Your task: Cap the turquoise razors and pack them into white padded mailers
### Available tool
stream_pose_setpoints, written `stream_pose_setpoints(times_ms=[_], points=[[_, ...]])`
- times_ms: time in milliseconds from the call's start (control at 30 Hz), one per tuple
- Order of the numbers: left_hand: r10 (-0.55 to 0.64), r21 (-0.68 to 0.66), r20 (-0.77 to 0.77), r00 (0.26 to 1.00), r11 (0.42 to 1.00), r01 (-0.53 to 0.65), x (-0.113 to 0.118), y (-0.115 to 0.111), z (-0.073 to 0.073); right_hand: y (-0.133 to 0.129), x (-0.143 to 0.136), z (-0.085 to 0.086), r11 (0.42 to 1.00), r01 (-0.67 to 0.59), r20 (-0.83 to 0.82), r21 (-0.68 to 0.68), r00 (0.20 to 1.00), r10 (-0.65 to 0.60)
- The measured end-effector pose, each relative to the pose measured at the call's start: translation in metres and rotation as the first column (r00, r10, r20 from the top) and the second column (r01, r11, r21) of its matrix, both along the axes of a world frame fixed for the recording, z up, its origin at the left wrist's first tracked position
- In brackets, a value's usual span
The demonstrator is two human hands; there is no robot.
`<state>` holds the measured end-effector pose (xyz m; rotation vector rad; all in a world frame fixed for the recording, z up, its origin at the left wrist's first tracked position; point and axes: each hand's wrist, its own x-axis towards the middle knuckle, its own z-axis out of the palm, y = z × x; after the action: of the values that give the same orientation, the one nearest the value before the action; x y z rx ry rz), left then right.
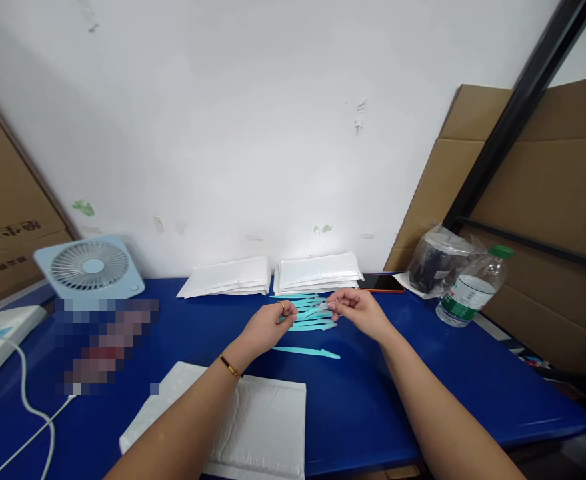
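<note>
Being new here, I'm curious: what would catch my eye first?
Likely the turquoise strips on the blue table, mostly between the left hand and the right hand, which pinches a pale piece. Behind them, two white envelope stacks lie along the wall. The blue fan sits at left, the green-capped bottle at right.

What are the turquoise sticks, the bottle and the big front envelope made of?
Sticks: likely plastic, smooth-looking and evenly coloured. Bottle: probably clear, glossy plastic, because it's see-through with bright reflections. Envelope: maybe plastic film or coated paper; its white skin is wrinkled and slightly shiny.
</note>
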<state>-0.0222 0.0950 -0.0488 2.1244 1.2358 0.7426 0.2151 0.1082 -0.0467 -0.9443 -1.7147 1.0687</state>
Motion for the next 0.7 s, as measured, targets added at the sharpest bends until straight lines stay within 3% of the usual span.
stream_pose_setpoints(times_ms=[133, 300, 700], points=[[-0.012, -0.006, 0.008, 1.0, 1.0, 0.012, 0.0, -0.001, 0.0, 0.0, 0.001, 0.001, 0.999, -0.035, 0.021, -0.007, 0.999, 0.035], [0.007, -0.009, 0.001, 1.0, 1.0, -0.007, -0.002, 0.002, 0.0, -0.001, 0.007, 0.007, 0.998, 0.048, 0.024, 0.038, 0.999, -0.049], [-0.032, 0.041, -0.064, 0.997, 0.999, 0.034, 0.003, -0.002, -0.004, 0.001, -0.007, -0.009, 0.995, -0.09, 0.092, -0.033, 0.991, 0.093]])
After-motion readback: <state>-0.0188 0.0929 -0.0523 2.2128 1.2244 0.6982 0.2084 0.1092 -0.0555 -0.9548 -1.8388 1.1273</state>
